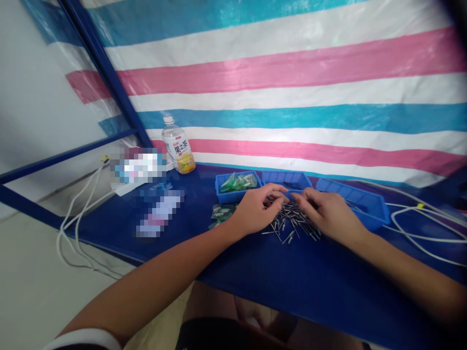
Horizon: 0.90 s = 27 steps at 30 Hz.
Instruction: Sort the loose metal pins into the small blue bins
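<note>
Thin metal pins, rivet-like in shape, lie in a loose pile [290, 221] on the blue table [255, 272]. Over the pile's left side is my left hand [257, 210], its fingers curled in towards the thumb. My right hand [332, 214] is over the right side, with thumb and fingers pressed together. The fingertips of both hands come close to each other above the pins. Whatever they pinch is too small to make out. Directly behind the hands stand a middle blue bin [284, 178] and a right blue bin [377, 210], both partly covered by them.
A left blue bin [221, 194] holds green plastic packets [241, 183]. Another clear packet [221, 213] lies before it. Farther left stands a drink bottle [178, 146]. White cables [404, 228] run at right, more cables [78, 233] at left. A striped sheet [273, 116] hangs behind.
</note>
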{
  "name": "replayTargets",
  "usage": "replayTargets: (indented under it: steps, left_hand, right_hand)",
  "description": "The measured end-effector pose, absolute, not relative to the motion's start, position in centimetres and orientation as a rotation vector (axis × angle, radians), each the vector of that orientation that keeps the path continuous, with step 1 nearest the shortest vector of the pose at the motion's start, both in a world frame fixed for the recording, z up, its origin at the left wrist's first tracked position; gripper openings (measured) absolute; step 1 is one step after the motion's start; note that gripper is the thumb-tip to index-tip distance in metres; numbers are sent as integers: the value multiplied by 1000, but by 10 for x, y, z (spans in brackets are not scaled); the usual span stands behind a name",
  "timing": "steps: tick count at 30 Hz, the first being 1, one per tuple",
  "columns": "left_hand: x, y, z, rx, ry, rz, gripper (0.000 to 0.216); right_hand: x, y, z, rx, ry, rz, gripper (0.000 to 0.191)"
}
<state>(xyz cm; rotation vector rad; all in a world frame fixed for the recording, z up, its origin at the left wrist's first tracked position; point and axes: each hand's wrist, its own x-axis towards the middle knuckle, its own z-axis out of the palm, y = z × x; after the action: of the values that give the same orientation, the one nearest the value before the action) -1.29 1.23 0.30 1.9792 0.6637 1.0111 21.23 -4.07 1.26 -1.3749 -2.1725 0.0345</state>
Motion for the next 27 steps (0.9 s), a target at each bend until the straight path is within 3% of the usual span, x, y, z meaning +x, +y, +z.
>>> replayTargets:
  steps: [5,17,23,27]
  left_hand:
    - [-6,5,-1,1996,584,924,43]
    - [9,3,-8,1530,478,904,62]
    - [13,-1,-8,1549,528,897,38]
    - [15,-4,-7,1458,543,893,35]
  right_hand:
    - [211,-46,4,-1456,-1847,204,51]
    - [200,-54,-3,-1439,-1543,629,56]
    - [198,-55,-8,-1396,-1467,803,54]
    - [193,-58,-3,-1375,-1404,855,55]
